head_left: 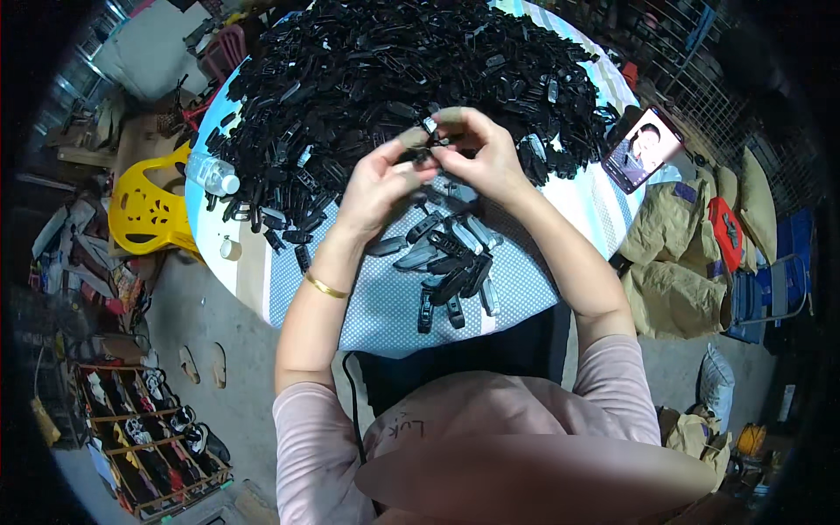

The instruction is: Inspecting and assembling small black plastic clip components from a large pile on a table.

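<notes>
Cluttered workshop flooring is surrounding a round counter [385, 315] covered with a dotted pale cloth. At far left, a yellow plastic chair [149, 206] is standing against the counter's edge, and a clear plastic bottle [210, 173] is lying on its side beside the large heap of black plastic clips [376, 61] that is filling the far half of the counter. The left hand [381, 179], with a gold bangle [325, 286] on its wrist, is pinching one end of a small black clip [431, 144]; the right hand [486, 157] is closing its fingertips on the other end, so that both hands are gripping the same piece above the counter's middle. Below them, a small group of clips [451, 262] is lying apart from the heap. At right, a phone [643, 147] is resting with its screen lit. Judged from the grip, an assembly step is under way; seating the small pale part calls for aligned, steady fingertip pressure.
</notes>
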### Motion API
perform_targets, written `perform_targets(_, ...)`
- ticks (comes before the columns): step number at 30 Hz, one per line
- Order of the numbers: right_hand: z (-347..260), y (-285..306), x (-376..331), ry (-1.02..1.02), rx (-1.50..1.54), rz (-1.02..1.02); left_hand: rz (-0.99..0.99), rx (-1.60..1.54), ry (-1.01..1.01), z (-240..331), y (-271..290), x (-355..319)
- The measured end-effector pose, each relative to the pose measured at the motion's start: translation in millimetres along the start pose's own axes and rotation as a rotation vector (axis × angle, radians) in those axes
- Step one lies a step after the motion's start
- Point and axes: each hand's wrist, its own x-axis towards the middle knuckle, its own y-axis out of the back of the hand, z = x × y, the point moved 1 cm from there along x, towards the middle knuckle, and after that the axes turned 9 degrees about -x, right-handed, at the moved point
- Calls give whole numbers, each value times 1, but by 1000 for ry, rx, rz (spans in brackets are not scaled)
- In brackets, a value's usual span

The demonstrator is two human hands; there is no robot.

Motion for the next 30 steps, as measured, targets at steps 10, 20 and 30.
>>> perform_targets(10, -11, 1, -4, 240, -158, 67, 68, 360, -118, -1, 8, -2)
perform_targets(20, -17, -3, -5, 334, -223, 59, 125, 470, -318, 0, 11, -2)
perform_targets(30, -23, -11, -10, 517, -536, 136, 176, -6, -84, -13, 4, 0)
